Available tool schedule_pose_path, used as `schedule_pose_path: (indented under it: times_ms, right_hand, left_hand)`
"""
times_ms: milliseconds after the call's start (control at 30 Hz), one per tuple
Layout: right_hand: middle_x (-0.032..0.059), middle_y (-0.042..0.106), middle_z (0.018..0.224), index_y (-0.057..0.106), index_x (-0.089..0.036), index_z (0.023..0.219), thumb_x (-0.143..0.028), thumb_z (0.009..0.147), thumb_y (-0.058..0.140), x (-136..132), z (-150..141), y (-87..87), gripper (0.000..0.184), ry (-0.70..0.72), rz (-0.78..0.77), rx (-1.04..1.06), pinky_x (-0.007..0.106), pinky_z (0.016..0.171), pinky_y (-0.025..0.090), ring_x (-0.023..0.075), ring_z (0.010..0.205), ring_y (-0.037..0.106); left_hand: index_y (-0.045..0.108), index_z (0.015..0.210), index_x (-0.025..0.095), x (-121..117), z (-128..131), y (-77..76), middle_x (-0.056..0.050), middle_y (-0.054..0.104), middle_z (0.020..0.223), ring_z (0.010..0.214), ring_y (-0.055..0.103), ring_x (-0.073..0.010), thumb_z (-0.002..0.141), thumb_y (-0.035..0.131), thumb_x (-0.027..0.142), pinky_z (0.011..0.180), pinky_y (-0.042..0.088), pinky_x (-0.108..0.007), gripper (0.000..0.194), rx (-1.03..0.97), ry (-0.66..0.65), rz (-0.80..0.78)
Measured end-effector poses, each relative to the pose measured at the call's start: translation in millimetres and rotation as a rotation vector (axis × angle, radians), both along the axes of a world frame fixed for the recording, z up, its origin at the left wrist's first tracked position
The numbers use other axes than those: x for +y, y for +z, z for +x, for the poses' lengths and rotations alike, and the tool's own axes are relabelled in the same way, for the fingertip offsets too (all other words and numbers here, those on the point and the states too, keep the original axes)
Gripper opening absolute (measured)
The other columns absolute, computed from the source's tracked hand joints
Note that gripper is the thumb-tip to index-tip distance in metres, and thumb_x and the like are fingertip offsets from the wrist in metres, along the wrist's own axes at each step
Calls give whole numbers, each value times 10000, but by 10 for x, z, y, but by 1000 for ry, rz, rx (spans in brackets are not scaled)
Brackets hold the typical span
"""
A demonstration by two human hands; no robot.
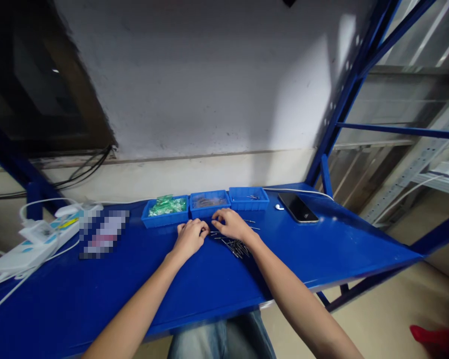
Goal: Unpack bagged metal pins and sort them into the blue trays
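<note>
My left hand [192, 235] is over the blue tabletop, in front of the left and middle bins, its fingers curled together. Close beside it, my right hand [231, 224] is bent in a pinch, fingertips pointing toward the left hand. What either hand holds, if anything, is too small to make out. A loose pile of thin metal pins, perhaps rivets [238, 248], lies under and beside my right wrist, with a few strays behind it. Behind the hands stand three blue bins: one with green and clear plastic pieces [167, 205], one with small brownish parts [209, 201], one with a few pins [251, 197].
A black phone [298, 207] and a white earbud [279, 207] lie to the right. At the left are a blurred-out flat object [105, 234] and a white power strip [41, 244] with cables. Blue frame posts [331, 127] rise at the table's right; a wall stands behind.
</note>
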State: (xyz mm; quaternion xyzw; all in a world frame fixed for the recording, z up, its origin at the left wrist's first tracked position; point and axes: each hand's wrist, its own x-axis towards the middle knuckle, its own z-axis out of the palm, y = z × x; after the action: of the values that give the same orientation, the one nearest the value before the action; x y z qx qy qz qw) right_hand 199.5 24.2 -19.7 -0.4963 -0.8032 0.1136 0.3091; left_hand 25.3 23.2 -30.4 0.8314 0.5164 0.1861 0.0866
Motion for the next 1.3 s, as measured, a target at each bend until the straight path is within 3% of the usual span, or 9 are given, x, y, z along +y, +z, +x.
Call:
schedule_pose_path:
  times_ms: [267, 533, 633, 767, 933, 1067, 1167, 1300]
  right_hand:
    - [-2, 592, 740, 599, -192, 863, -187, 760, 581, -20, 52, 23, 105, 66, -29, -9, 211, 596, 333, 114, 657, 518]
    - [27, 613, 741, 571, -174, 823, -178, 868, 456, -56, -11, 67, 124, 56, 5, -7, 211, 598, 319, 118, 657, 530]
    - [24, 610, 744, 572, -179, 850, -210, 874, 471, -77, -23, 84, 109, 70, 4, 1, 211, 599, 321, 119, 659, 530]
    - [2, 588, 752, 549, -202, 957, -248, 832, 556, -95, -30, 115, 133, 71, 33, 17, 206, 582, 315, 114, 639, 508]
    - [9, 595, 774, 540, -202, 853, -196, 851, 515, -75, -52, 106, 25, 79, 56, -12, 208, 599, 319, 118, 678, 521]
    - [27, 604, 789, 534, -196, 832, -235, 902, 433, -53, -18, 133, 129, 73, 94, -5, 217, 634, 334, 132, 726, 543]
    - [33, 591, 724, 524, -193, 758, -294, 931, 367, -9, 139, 182, 254, -98, 162, 27, 231, 615, 322, 139, 670, 533]
    - [41, 568, 601, 521, -200, 677, -437, 931, 324, 74, 481, 192, 399, -631, 202, 120, 259, 536, 252, 150, 535, 485]
  left_hand:
    - [548, 848, 202, 20, -39, -8, -54, 616, 935, 962, 538, -239, 895, 359, 257, 811, 359, -390, 202, -170, 59, 38]
    - [526, 846, 206, 11, -54, 29, -26, 602, 826, 817, 563, -183, 901, 381, 316, 759, 412, -302, 190, -392, -72, 157]
    - [516, 831, 207, 29, -70, 27, -28, 603, 803, 794, 565, -187, 902, 373, 320, 731, 415, -294, 196, -395, -65, 179]
    - [496, 786, 202, 69, -75, -19, -32, 603, 749, 760, 582, -192, 910, 339, 348, 703, 419, -293, 248, -418, -9, 113]
    - [494, 743, 202, 84, -92, -45, -22, 607, 706, 727, 599, -183, 914, 325, 374, 679, 414, -279, 296, -443, 6, 39]
    - [526, 895, 213, 53, -101, 1, -10, 621, 756, 732, 602, -172, 910, 354, 398, 685, 415, -273, 253, -505, -20, -18]
    - [510, 1028, 222, 0, -55, 20, -8, 613, 780, 734, 587, -167, 893, 401, 386, 697, 415, -279, 238, -497, -59, -26]
    - [587, 938, 241, -89, 27, 29, -24, 616, 842, 840, 563, -199, 833, 507, 379, 777, 381, -337, 191, -276, -156, -16]
